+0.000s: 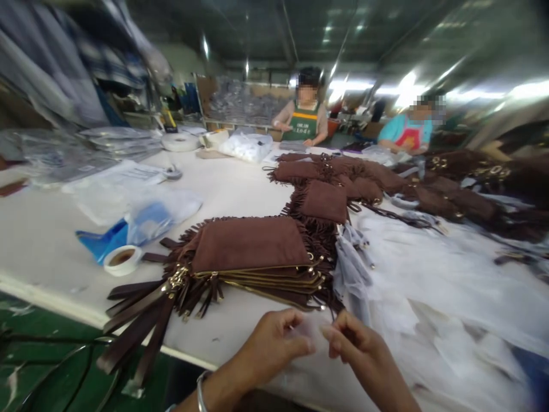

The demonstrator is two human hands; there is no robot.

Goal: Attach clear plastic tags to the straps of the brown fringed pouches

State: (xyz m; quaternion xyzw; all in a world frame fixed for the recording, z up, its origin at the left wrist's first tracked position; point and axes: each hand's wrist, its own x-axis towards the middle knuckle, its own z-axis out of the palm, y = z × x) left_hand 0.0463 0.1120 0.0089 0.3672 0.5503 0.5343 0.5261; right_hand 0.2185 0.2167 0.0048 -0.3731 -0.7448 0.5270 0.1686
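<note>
My left hand (274, 346) and my right hand (358, 346) meet at the near edge of the white table (240, 189). Both pinch a thin, see-through piece between fingertips; it is too faint to name. Just beyond them lies a stack of brown suede fringed bags (249, 252) with gold zips and dark straps hanging over the table edge. A bundle of grey tissue or wrapping (351, 263) lies to the right of the stack.
More brown fringed bags (326, 183) spread toward the back right. A tape roll (122, 259) and a blue-and-clear plastic bag (141, 223) lie at left. White wrapping sheets (450, 286) cover the right. Two people work at the far side.
</note>
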